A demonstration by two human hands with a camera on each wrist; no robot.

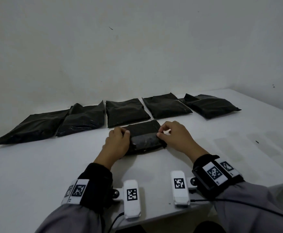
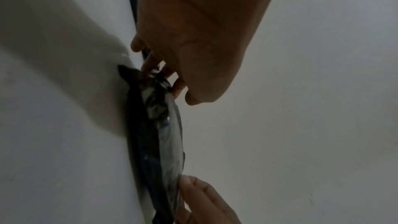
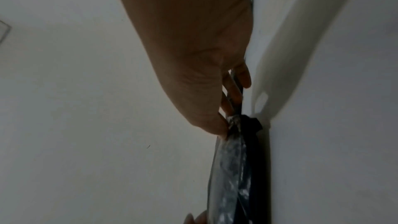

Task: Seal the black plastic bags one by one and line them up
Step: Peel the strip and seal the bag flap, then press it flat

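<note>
Black plastic bag lying flat on the white bench, at 6 o'clock from the middle of the finished row, near edge facing the person. Flap folded over along that near edge, glossy and grey against the matte body, not yet pressed flat by the look of it.

Left hand at the bag's 9 o'clock end, thumb on top and fingers curled round the corner: a narrow grip pinching the flap's end. Right hand at the 3 o'clock end, thumb and forefinger pinching the opposite corner the same way (a small white scrap showing under those fingers, perhaps a peeled liner, too small to tell).

To do this step well: keep the flap taut between both pinches, lower it square to the bag's edge, then press from the centre out toward 9 and 3 o'clock so no wrinkle or air pocket stays under the adhesive. Avoid twisting either corner; in the left wrist view the plastic already bunches near the fingertips.

Behind, from 10 to 2 o'clock, five black bags side by side, the leftmost pair overlapping. A free spot likely at either end of the row.
</note>
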